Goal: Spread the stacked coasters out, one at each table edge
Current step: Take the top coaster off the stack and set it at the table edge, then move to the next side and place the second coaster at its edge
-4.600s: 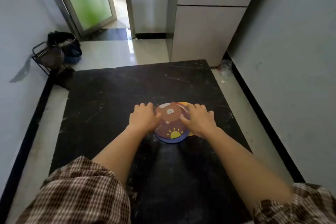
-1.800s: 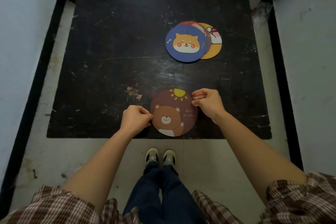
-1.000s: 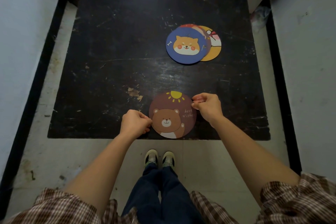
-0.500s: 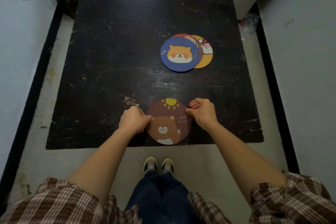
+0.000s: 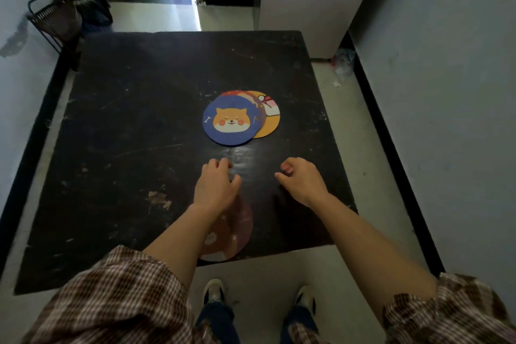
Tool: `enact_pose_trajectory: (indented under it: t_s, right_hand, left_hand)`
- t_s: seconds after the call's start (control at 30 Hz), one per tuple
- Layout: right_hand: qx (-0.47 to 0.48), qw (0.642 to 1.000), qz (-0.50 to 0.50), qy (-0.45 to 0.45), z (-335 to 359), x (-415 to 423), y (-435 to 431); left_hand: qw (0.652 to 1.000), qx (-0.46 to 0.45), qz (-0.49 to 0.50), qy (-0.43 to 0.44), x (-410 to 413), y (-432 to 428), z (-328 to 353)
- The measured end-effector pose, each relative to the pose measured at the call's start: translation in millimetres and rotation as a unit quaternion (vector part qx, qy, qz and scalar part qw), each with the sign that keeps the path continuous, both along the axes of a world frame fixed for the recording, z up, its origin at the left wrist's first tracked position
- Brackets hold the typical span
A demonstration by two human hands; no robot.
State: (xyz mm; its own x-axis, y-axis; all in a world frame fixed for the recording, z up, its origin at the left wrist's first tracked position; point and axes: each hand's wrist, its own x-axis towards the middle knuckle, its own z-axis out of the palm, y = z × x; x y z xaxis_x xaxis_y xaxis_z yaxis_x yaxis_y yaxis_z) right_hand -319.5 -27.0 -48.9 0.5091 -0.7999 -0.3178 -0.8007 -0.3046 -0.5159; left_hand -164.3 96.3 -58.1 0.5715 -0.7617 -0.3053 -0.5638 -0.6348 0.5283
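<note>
A brown bear coaster (image 5: pixel 237 232) lies flat at the near edge of the black table (image 5: pixel 125 134), partly hidden under my left forearm. In the table's middle a blue dog coaster (image 5: pixel 231 123) tops a fanned stack, with a dark red coaster (image 5: pixel 258 109) and a yellow coaster (image 5: pixel 269 123) showing beneath it on the right. My left hand (image 5: pixel 215 187) and my right hand (image 5: pixel 303 179) hover between the bear coaster and the stack, fingers loosely curled, holding nothing.
A wire rack with dark bags (image 5: pixel 67 14) stands off the table's far left corner. A white cabinet (image 5: pixel 307 0) rises beyond the far right corner, with crumpled plastic (image 5: pixel 343 60) on the floor beside it. Walls run close along both sides. My feet (image 5: pixel 215 292) are below the near edge.
Both hands have let go of the bear coaster, left at the near edge, and moved forward toward the stack. The view has tilted up.
</note>
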Motion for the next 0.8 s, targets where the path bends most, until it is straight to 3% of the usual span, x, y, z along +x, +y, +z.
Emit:
enact_pose_trajectory:
  t_s: [0.5,0.8]
  right_hand:
    - [-0.087,0.967,0.231,0.067,14.1,-114.6,-129.7]
    - [-0.117,0.937,0.319,0.085,5.8,-93.5,-204.5]
  left_hand:
    - [0.993,0.028,0.112,-0.03,-164.7,-109.3,16.2]
    - [0.977,0.034,0.205,-0.044,-175.6,-174.2,16.1]
